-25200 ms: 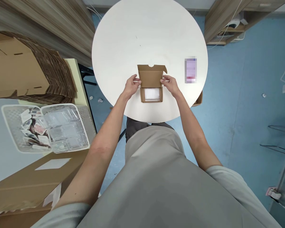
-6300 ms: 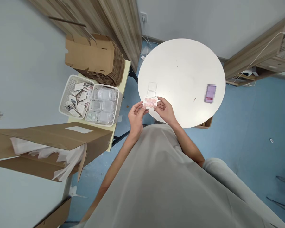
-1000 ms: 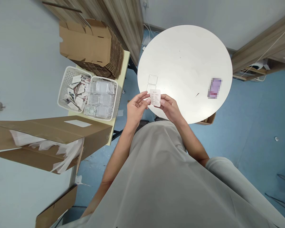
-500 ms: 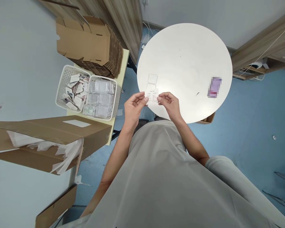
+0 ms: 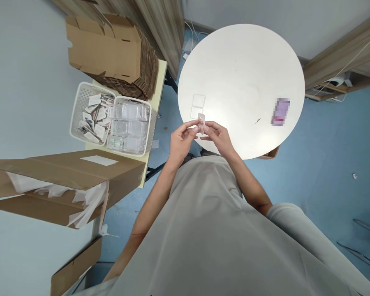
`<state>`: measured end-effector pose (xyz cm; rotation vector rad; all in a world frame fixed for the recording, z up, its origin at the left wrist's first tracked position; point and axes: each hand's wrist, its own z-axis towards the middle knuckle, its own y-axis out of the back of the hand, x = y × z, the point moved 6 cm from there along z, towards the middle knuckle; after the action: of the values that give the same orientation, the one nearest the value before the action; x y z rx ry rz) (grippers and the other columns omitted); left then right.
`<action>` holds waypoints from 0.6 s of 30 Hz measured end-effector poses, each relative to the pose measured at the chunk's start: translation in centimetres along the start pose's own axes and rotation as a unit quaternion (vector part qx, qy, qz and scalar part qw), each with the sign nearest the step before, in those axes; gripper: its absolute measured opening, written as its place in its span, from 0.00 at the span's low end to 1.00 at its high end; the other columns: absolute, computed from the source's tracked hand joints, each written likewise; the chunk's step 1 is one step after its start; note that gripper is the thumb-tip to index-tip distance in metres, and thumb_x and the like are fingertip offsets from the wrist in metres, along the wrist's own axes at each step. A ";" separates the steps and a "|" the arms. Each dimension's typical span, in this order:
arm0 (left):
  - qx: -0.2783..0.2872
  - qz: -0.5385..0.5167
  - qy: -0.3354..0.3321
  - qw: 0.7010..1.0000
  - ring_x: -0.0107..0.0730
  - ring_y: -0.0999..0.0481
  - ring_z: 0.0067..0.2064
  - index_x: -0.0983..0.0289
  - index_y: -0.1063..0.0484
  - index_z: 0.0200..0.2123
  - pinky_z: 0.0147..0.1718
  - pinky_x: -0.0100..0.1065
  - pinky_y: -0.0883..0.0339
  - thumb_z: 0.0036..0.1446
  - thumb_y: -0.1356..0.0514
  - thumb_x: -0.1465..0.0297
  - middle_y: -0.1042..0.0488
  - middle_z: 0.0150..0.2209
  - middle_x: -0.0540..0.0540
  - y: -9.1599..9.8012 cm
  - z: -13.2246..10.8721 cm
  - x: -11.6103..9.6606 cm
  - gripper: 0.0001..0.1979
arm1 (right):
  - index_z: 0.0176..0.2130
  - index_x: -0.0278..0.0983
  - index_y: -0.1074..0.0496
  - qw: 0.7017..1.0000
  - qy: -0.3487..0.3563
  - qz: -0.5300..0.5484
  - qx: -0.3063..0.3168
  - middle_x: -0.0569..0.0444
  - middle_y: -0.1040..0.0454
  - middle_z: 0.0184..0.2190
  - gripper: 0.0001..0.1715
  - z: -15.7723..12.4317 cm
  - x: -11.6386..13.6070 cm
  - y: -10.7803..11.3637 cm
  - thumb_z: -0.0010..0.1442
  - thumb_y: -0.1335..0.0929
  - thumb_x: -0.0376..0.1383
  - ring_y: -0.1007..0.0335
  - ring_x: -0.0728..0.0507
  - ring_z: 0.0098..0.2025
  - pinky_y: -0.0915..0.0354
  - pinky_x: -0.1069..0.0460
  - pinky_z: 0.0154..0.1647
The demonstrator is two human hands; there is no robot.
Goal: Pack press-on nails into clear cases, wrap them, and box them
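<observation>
Over the near left edge of the round white table, both my hands pinch a small card (image 5: 201,118). My left hand (image 5: 182,142) is closed on its left side, thumb and index finger together. From the right, my right hand (image 5: 219,139) grips it the same way. The card appears narrow, turned or bent between the fingers, and its lower part is mostly hidden by them. Just beyond the fingertips an opened clear plastic case (image 5: 199,100) lies flat on the table, its two halves unfolded.
Left of the round table (image 5: 249,61), a side table bears a stack of flattened cardboard boxes (image 5: 107,49), a white basket (image 5: 75,111) of small cards, and another basket (image 5: 149,127) of clear cases. Nearer stands an open carton (image 5: 123,176). A blurred purple item (image 5: 280,112) lies right.
The card was spread flat with its printed side showing; now it looks narrow and turned between my fingers. My hands have drawn closer together, the left one moving right.
</observation>
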<state>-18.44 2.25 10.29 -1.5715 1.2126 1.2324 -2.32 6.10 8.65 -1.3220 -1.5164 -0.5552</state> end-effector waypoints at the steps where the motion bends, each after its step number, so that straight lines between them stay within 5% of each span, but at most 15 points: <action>1: -0.001 -0.002 0.003 1.000 0.43 0.12 0.48 0.57 0.13 0.54 0.44 0.40 0.18 0.61 0.24 0.44 0.12 0.56 0.63 0.2 0.2 0.3 0.28 | 0.50 0.44 0.18 1.000 -0.006 0.004 -0.003 0.52 0.12 0.48 0.40 0.2 -0.2 0.2 0.57 0.20 0.71 0.13 0.38 0.55 0.13 0.44 0.52; 6: -0.022 -0.034 0.039 0.998 0.37 0.13 0.42 0.58 0.16 0.58 0.44 0.38 0.18 0.59 0.21 0.48 0.11 0.51 0.61 1.5 1.9 3.1 0.30 | 0.40 0.43 0.23 0.999 -0.035 -0.015 -0.032 0.57 0.19 0.34 0.41 1.5 -1.9 1.5 0.55 0.21 0.73 0.09 0.38 0.47 0.16 0.49 0.40; 11: -0.053 -0.015 0.075 0.996 0.34 0.16 0.39 0.59 0.14 0.55 0.38 0.34 0.22 0.55 0.20 0.53 0.12 0.46 0.59 3.3 4.5 6.9 0.27 | 0.42 0.42 0.23 0.997 -0.041 -0.039 -0.052 0.55 0.17 0.37 0.38 3.6 -4.0 2.7 0.58 0.22 0.71 0.09 0.40 0.44 0.19 0.51 0.38; 15: -0.043 0.019 0.103 0.994 0.37 0.16 0.40 0.61 0.12 0.46 0.37 0.35 0.22 0.55 0.21 0.55 0.12 0.42 0.60 4.1 7.1 10.4 0.21 | 0.40 0.40 0.20 0.991 -0.057 -0.088 -0.080 0.53 0.15 0.38 0.29 6.5 -6.6 3.9 0.62 0.19 0.62 0.15 0.45 0.37 0.22 0.52 0.35; 18: -0.027 0.064 0.142 0.987 0.41 0.14 0.44 0.63 0.13 0.48 0.42 0.38 0.19 0.57 0.24 0.60 0.11 0.46 0.61 4.5 9.5 13.5 0.19 | 0.40 0.39 0.19 0.982 -0.090 -0.132 -0.105 0.55 0.15 0.37 0.17 9.4 -8.6 4.9 0.66 0.19 0.49 0.19 0.47 0.32 0.27 0.54 0.31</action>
<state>-24.01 7.32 -5.06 -1.7776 1.4913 1.1553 -2.30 11.55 -3.85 -1.3687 -1.8375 -0.8002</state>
